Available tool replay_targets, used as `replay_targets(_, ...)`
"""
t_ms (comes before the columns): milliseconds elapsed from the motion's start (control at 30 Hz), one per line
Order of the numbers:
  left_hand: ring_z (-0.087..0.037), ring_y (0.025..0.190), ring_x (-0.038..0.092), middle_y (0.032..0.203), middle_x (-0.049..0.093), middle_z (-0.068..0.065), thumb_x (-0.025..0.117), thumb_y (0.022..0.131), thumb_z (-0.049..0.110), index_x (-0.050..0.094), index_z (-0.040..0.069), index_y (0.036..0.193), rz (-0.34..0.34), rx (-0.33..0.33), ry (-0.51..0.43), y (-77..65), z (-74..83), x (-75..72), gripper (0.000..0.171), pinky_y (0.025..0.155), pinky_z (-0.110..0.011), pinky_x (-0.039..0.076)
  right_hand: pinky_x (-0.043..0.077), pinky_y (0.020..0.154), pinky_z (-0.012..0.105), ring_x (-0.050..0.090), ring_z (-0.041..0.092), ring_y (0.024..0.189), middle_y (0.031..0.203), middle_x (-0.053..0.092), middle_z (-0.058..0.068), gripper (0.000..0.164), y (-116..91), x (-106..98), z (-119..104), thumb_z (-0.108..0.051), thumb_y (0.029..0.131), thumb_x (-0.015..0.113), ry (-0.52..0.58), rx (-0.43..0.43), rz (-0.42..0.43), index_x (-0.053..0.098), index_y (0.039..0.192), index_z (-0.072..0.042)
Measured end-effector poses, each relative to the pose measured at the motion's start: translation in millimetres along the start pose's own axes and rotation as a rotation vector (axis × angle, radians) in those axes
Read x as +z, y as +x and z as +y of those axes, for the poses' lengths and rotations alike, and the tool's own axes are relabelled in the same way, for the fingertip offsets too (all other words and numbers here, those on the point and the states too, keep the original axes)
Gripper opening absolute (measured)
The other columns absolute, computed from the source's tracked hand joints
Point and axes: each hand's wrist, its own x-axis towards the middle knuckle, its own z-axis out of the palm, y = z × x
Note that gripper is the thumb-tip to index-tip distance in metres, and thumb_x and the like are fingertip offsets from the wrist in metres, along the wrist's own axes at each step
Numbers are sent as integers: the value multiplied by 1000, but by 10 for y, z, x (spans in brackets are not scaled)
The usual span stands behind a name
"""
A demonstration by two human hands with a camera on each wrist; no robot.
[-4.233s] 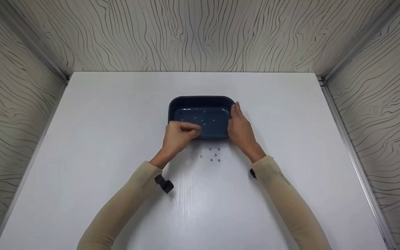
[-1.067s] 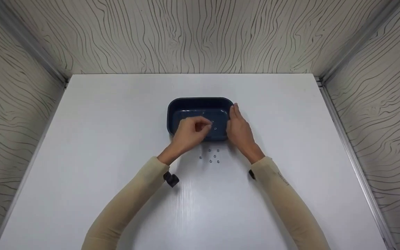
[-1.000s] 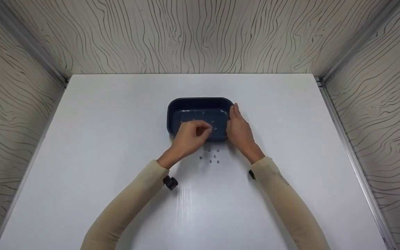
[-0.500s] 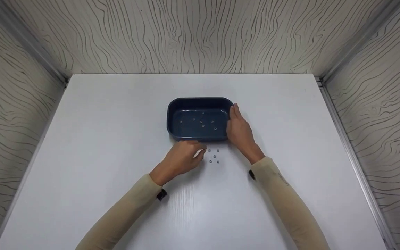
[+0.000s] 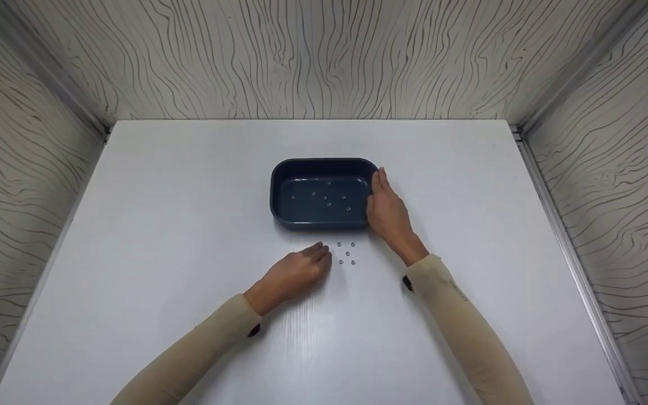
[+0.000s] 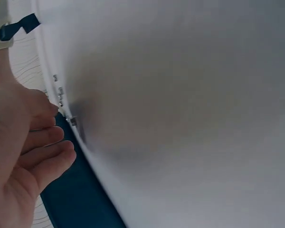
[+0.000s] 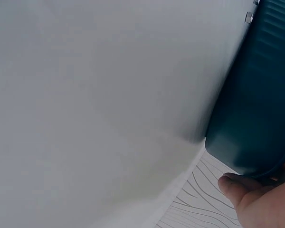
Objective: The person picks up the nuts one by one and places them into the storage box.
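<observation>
My left hand (image 5: pixel 298 273) reaches to the table just left of a loose group of small metal nuts (image 5: pixel 347 253), covering one of them in the head view. In the left wrist view, a gap shows between its bent thumb and fingers, with a nut (image 6: pixel 73 121) just beyond the fingertips. Several more nuts (image 5: pixel 329 204) lie scattered on the bottom of a dark blue rectangular tray (image 5: pixel 324 225). My right hand (image 5: pixel 390 216) holds the tray's right side, thumb at the rim and fingers along the outer wall.
The white table (image 5: pixel 189 197) is bounded by wood-grain patterned panels (image 5: pixel 301 62) at the back and both sides. Metal rails (image 5: pixel 577 242) run along its side edges. The nuts on the table lie close in front of the tray's near wall.
My left hand was over the tray with thumb and fingertips together; it has come out toward me and down to the table nuts. One more nut lies in the tray. The right hand stays put.
</observation>
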Motion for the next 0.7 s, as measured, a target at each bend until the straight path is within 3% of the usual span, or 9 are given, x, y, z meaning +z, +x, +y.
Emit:
replay_targets(200, -17, 118, 74, 122, 78, -5, 68, 94, 3, 75, 8, 122, -14, 62, 142, -16, 6, 54, 30, 87, -23, 63, 49, 117, 51, 52, 40, 145, 173, 25, 23, 57, 0, -7, 2, -7, 107, 46, 14, 8, -4, 31, 160, 8)
replay_targets(433, -14, 113, 76, 119, 80, -3, 67, 94, 3, 77, 9, 119, -43, 99, 152, 2, 7, 56, 27, 80, -22, 64, 40, 125, 50, 39, 40, 154, 172, 24, 25, 56, 10, -4, 3, -7, 108, 45, 35, -2, -1, 30, 159, 10)
replay_targets(700, -14, 104, 77, 113, 79, -7, 68, 95, 2, 77, 5, 116, -97, 139, 158, -7, 5, 7, 23, 67, -22, 64, 43, 123, 50, 42, 41, 152, 172, 24, 25, 58, -8, -12, -19, -9, 108, 47, 16, 10, -6, 30, 159, 10)
